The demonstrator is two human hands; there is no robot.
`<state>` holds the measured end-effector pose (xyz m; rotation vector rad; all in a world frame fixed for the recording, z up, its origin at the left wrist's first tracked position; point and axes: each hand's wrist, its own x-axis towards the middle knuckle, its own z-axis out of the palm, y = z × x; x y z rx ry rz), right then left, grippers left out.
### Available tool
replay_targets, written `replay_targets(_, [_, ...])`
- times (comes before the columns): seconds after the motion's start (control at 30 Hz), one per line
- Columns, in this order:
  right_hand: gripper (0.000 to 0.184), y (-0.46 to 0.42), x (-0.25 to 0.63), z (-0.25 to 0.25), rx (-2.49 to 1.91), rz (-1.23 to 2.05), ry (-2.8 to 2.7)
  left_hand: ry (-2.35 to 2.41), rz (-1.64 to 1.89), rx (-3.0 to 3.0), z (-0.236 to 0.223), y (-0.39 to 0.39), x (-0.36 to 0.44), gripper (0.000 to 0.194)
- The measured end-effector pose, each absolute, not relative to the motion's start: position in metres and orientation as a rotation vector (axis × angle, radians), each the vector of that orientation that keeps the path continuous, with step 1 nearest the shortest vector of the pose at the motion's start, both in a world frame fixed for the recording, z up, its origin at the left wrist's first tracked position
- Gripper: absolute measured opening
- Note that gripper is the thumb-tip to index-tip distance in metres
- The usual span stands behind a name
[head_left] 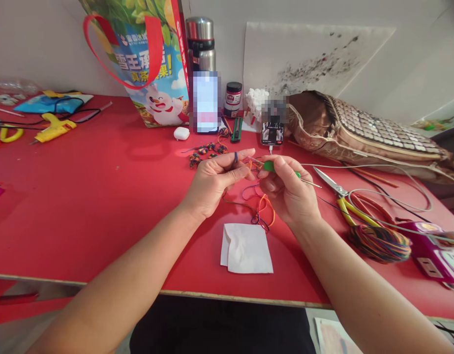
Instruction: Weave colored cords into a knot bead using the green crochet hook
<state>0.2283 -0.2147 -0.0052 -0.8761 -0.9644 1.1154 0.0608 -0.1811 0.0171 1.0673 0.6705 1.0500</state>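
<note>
Head view: knotting in progress, one piece under way, a few done

Head view shows you at the red table (101,206), both hands up over its middle. Back right lies a brown beaded bag (359,132); back left stands a printed carrier bag (153,73) with a steel flask (200,44) beside it. At your right sit a multicoloured cord bundle (378,242), yellow-handled scissors (345,199) and a purple power strip (433,250). A white paper square (247,248) lies just below your hands.

Your left hand (214,179) is pinched shut on the coloured cords (249,164), thumb against forefinger, a blue strand looped round one finger. Your right hand (286,189) grips a green-handled needle tool (282,169), its metal tip pointing at the pinch. Loose orange and purple cord tails (265,211) hang from the hands to the table.

Judged progress: a cluster of small finished knots (208,150) lies behind your hands near a white earbud case (181,133), so several pieces look done. The one in hand looks early to mid-way; its tails are long and uncut, and the knot itself is too small to read. Plenty of cord is left on the bundle.
</note>
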Motion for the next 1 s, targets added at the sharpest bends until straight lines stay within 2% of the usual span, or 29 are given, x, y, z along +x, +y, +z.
replay_targets(0.63, [0.039,-0.209,0.235,0.002,-0.88,1.195,-0.803,0.589,0.949,1.092,0.018,-0.179,0.059,0.028])
replay_targets(1.0, [0.03,-0.214,0.232,0.002,-0.879,0.995,-0.864,0.657,1.09,1.15,0.015,-0.179,0.061,0.035])
